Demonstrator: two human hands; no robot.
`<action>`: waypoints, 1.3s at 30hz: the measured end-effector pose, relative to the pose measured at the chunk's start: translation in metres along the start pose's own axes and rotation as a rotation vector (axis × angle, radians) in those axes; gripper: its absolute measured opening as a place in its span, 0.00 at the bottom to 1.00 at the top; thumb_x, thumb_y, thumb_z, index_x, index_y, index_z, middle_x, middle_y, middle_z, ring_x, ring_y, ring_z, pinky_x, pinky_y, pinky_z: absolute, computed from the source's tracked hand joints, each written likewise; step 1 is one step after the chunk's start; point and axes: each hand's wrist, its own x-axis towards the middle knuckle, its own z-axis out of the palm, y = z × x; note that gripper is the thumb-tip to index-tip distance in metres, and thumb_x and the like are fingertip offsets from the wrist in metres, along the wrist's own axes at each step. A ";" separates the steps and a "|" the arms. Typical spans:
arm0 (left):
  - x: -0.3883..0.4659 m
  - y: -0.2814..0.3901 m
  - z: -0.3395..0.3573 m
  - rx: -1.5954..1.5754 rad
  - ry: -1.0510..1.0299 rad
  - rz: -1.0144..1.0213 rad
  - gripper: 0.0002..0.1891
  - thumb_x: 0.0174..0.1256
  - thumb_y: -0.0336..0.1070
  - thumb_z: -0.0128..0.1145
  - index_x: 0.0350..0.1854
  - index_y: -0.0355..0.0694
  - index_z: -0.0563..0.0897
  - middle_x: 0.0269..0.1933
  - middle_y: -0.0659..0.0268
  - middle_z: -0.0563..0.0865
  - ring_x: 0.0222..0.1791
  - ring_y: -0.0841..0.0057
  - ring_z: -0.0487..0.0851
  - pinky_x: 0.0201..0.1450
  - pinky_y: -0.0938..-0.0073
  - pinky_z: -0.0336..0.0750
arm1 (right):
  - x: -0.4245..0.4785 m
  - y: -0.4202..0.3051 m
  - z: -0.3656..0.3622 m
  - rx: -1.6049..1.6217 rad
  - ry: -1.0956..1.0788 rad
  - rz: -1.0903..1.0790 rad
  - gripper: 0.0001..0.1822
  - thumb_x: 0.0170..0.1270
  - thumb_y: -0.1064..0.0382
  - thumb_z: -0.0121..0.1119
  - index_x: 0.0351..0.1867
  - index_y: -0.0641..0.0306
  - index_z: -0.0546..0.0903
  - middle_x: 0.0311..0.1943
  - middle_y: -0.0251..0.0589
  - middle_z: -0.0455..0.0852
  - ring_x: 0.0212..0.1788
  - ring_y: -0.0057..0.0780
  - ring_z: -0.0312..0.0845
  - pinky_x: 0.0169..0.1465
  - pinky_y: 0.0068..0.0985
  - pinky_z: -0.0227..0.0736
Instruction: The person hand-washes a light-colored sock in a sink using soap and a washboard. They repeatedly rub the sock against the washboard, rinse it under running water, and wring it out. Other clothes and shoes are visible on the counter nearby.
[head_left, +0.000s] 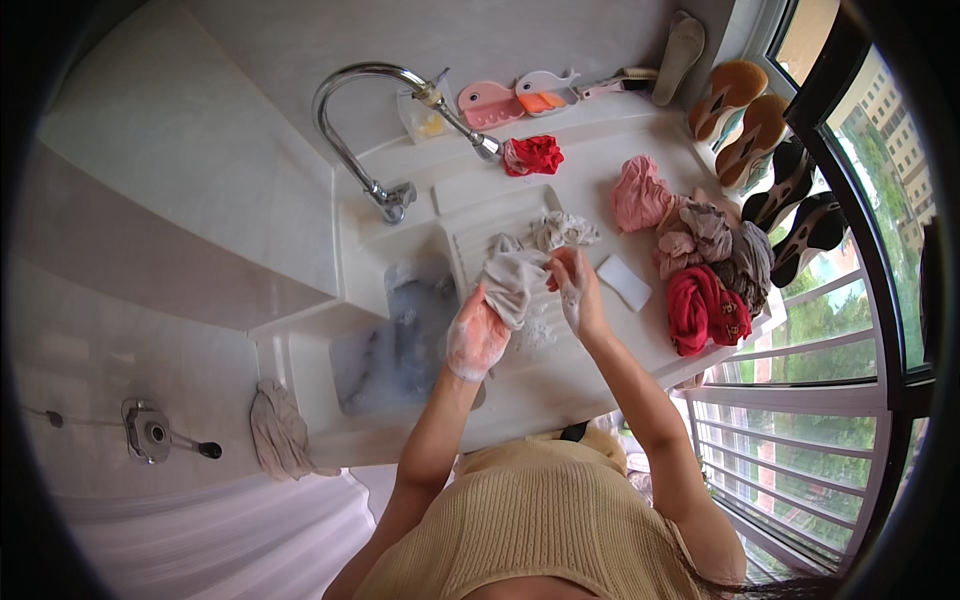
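A wet whitish cloth (514, 281) is stretched between my hands over the ribbed washboard part of the sink (480, 217). My left hand (478, 337), covered in suds and palm up, lies against the cloth's lower left side; whether its fingers grip it is hard to tell. My right hand (574, 289), also soapy, pinches the cloth's right edge. Just beyond it lies a crumpled whitish cloth (566, 229). A white bar (624, 283), probably soap, rests right of my right hand. Suds (534, 331) lie on the ribs below the cloth.
Left is a basin of cloudy, soapy water (397, 352) under a chrome faucet (367, 71). A red cloth (534, 155) lies near its spout. Pink, grey and red clothes (694, 247) are heaped right. Whale-shaped soap dishes (491, 105), a brush (604, 87) and shoes (739, 142) line the edges.
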 end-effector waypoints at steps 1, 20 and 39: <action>-0.002 0.000 0.005 -0.047 -0.010 0.019 0.29 0.73 0.46 0.49 0.69 0.33 0.62 0.66 0.57 0.71 0.65 0.67 0.71 0.64 0.64 0.69 | -0.008 -0.007 0.001 -0.160 -0.003 -0.112 0.08 0.67 0.64 0.57 0.42 0.65 0.76 0.35 0.39 0.79 0.33 0.26 0.74 0.36 0.25 0.72; 0.017 -0.023 -0.043 1.219 0.284 -0.011 0.12 0.70 0.42 0.55 0.39 0.37 0.81 0.41 0.64 0.86 0.36 0.74 0.78 0.43 0.72 0.71 | -0.010 -0.015 -0.026 -0.685 -0.022 -0.541 0.14 0.53 0.71 0.65 0.41 0.63 0.77 0.36 0.50 0.81 0.41 0.53 0.76 0.48 0.44 0.71; -0.004 -0.010 -0.044 -0.063 0.100 -0.060 0.22 0.72 0.42 0.50 0.63 0.35 0.70 0.62 0.61 0.77 0.63 0.68 0.73 0.66 0.66 0.66 | -0.030 0.018 -0.088 -1.432 0.112 -0.376 0.36 0.50 0.51 0.68 0.63 0.57 0.72 0.52 0.44 0.73 0.54 0.42 0.68 0.55 0.43 0.63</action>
